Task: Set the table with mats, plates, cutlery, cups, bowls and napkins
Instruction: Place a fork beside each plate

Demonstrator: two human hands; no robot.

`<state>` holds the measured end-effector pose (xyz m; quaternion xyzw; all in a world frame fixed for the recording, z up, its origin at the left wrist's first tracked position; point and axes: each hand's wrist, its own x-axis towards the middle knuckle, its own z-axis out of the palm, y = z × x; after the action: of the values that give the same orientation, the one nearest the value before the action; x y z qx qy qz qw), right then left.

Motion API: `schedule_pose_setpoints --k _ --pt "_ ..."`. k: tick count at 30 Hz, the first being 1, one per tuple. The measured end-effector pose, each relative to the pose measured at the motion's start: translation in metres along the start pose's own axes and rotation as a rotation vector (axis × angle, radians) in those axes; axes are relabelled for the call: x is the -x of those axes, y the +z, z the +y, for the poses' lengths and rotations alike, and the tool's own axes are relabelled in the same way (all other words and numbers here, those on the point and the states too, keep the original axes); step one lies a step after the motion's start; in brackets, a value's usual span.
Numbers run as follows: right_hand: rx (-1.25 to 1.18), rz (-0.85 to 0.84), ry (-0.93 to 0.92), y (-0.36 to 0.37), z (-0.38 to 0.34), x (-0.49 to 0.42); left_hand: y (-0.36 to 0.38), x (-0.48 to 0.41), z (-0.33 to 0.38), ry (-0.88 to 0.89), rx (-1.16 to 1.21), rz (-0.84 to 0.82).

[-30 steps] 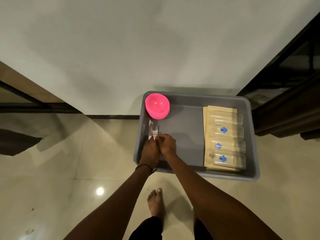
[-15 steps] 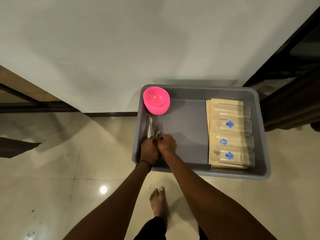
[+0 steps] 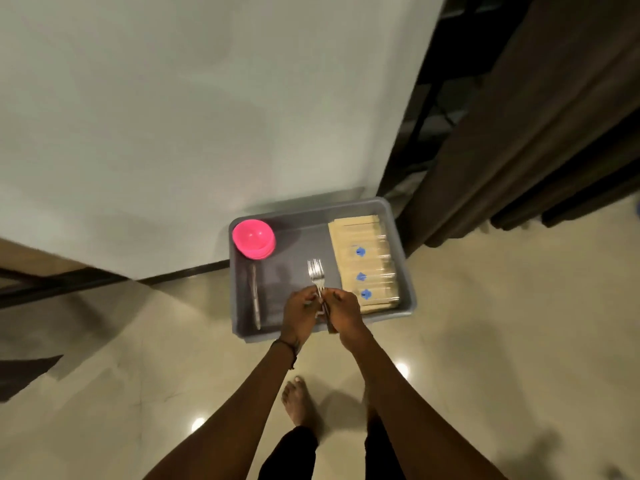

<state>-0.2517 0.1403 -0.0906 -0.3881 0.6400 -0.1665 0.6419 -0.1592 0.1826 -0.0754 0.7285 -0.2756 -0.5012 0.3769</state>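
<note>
Noted grey tub (image 3: 294, 237) on floor. In tub's right side: beige mats (image 3: 349, 230), clear cups (image 3: 375, 268) lying on top, blurred. In tub's far-left corner: stacked pink bowls (image 3: 252, 237). Above tub's near edge: left grip (image 3: 299, 315) and right grip (image 3: 344, 313), side by side. Along tub's left wall: silver cutlery (image 3: 255, 296), kind unclear. Clenched in both grips: forks (image 3: 316, 271), tines toward tub's far wall.

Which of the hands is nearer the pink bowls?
Left. The left hand is right of the pink bowls and closer to the person; the right hand is farther right. Both grip the forks.
</note>
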Motion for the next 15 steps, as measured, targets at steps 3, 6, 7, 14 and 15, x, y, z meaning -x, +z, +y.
schedule_pose_setpoints --k 3,6,7,14,15 --pt "-0.084 0.049 0.013 -0.076 -0.021 0.062 0.044 0.049 0.066 -0.174 0.166 -0.179" --pt "-0.191 0.134 0.034 -0.142 -0.036 0.112 0.091 0.078 0.106 -0.139 0.085 -0.287" --pt "-0.220 0.172 0.017 -0.165 -0.038 0.126 0.112 0.086 0.118 -0.113 0.055 -0.321" --pt "-0.368 0.422 -0.069 -0.331 -0.039 0.184 0.277 0.139 0.200 0.037 -0.101 -0.549" --pt "-0.396 0.479 -0.060 -0.355 -0.035 0.190 0.301 0.147 0.210 0.051 -0.120 -0.586"
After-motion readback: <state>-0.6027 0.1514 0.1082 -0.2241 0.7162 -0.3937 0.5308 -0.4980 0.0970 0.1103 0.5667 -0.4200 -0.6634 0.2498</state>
